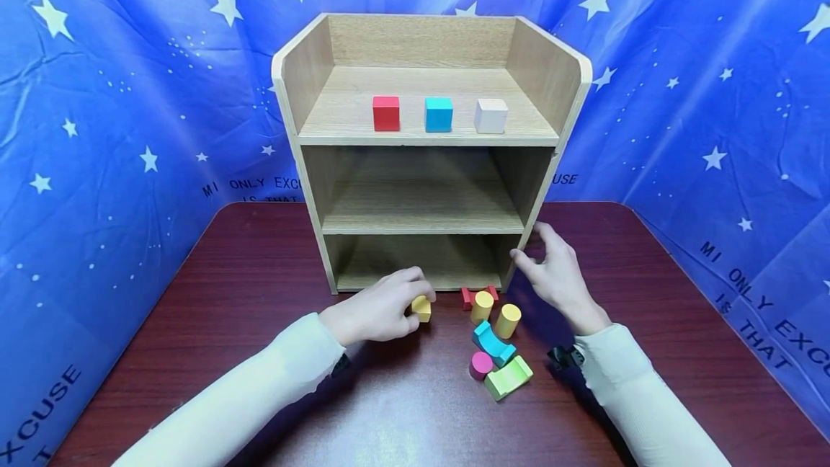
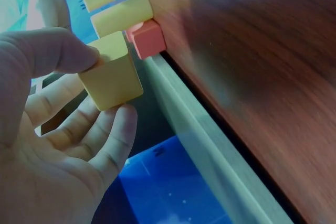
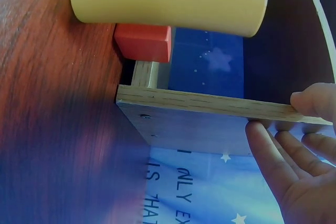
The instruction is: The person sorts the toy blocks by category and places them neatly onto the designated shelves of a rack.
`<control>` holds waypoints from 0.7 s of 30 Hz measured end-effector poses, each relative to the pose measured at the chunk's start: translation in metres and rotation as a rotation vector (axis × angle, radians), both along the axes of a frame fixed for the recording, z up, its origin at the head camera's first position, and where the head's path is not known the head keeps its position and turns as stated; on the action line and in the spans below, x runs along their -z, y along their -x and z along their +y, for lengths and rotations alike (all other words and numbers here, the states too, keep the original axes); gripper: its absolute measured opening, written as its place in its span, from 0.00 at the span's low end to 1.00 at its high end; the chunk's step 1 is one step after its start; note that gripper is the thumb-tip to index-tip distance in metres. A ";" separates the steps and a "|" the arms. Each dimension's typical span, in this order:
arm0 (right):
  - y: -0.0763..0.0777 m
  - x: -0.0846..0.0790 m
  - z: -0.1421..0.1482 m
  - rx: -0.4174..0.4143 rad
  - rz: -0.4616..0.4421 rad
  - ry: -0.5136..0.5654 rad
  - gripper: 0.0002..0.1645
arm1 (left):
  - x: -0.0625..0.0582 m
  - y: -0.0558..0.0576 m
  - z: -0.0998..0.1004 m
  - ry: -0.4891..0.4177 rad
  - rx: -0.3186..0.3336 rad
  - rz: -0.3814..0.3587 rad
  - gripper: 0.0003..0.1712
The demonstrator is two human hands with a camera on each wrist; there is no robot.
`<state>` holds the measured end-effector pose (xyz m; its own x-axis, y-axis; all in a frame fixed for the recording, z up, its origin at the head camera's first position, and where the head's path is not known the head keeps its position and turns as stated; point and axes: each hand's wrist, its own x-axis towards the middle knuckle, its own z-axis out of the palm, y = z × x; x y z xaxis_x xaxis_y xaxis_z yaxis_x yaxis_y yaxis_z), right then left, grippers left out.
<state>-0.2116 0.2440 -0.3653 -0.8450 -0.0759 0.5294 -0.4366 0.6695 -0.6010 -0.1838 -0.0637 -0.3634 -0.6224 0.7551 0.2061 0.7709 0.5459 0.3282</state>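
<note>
My left hand (image 1: 382, 306) pinches a yellow cube (image 2: 112, 74) between thumb and fingertips, in front of the bottom opening of a wooden shelf (image 1: 421, 230). In the head view the fingers partly cover this cube, close over the table. My right hand (image 1: 556, 274) grips the front edge of the shelf's right side panel (image 3: 210, 107), its thumb on the inner face and its fingers on the outer face. Between the hands stand two yellow cylinders (image 1: 508, 321), with a red arch-shaped block (image 1: 467, 299) behind them at the shelf's foot.
On the top shelf a red cube (image 1: 386, 114), a blue cube (image 1: 438, 114) and a white cube (image 1: 491, 116) sit in a spaced row. Nearer me on the table (image 1: 415, 409) lie a blue curved block (image 1: 493, 344), a magenta cylinder (image 1: 480, 365) and a green curved block (image 1: 509, 378).
</note>
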 end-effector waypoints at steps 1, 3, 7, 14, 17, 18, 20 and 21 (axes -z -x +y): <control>0.000 0.000 0.000 0.004 0.002 -0.006 0.25 | -0.001 0.000 -0.002 0.001 -0.001 0.001 0.20; 0.000 -0.001 0.000 0.011 0.007 -0.017 0.25 | -0.003 0.000 -0.005 0.000 0.000 0.007 0.19; -0.001 0.000 0.001 0.018 0.010 -0.026 0.24 | -0.006 0.000 -0.010 -0.014 0.008 0.037 0.18; -0.001 0.000 0.000 0.003 0.002 -0.007 0.24 | -0.013 -0.003 -0.019 -0.023 0.011 0.075 0.17; -0.001 0.000 0.000 0.009 0.005 -0.011 0.24 | -0.016 -0.004 -0.022 -0.030 0.018 0.084 0.16; -0.001 0.000 0.000 0.007 0.008 -0.011 0.24 | -0.017 -0.004 -0.024 -0.032 0.021 0.089 0.16; -0.001 0.000 0.000 0.003 0.013 -0.008 0.24 | -0.018 -0.005 -0.026 -0.033 0.025 0.096 0.16; -0.001 0.000 0.000 -0.001 0.014 -0.004 0.24 | -0.018 -0.005 -0.027 -0.035 0.028 0.098 0.16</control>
<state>-0.2110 0.2439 -0.3651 -0.8371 -0.0793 0.5412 -0.4462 0.6713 -0.5918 -0.1789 -0.0911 -0.3449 -0.5767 0.7630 0.2920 0.8151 0.5131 0.2689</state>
